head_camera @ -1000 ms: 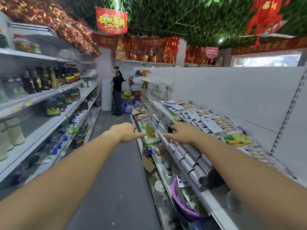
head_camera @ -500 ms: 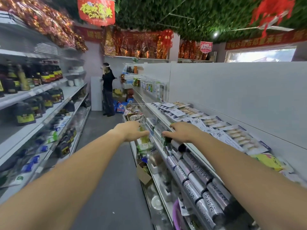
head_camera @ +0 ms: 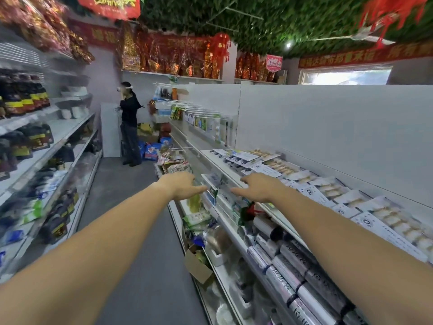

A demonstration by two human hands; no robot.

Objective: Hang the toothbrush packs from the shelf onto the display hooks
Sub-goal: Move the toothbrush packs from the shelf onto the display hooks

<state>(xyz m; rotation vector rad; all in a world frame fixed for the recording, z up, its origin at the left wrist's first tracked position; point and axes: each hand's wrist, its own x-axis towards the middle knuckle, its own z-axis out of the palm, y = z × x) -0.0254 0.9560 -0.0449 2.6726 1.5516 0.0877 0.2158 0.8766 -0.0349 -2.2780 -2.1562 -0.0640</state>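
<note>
Ahead, left hand [head_camera: 180, 186], right hand [head_camera: 257, 187], both hands' fingers outstretched, empty, near one shelf [head_camera: 225, 168]

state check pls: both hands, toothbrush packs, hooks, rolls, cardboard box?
left hand: open, empty, stretched forward
right hand: open, empty, stretched forward
toothbrush packs: lying flat on top shelf, not hung
display hooks: farther along, some carrying goods
rolls: lying side by side
cardboard box: flap open
</note>
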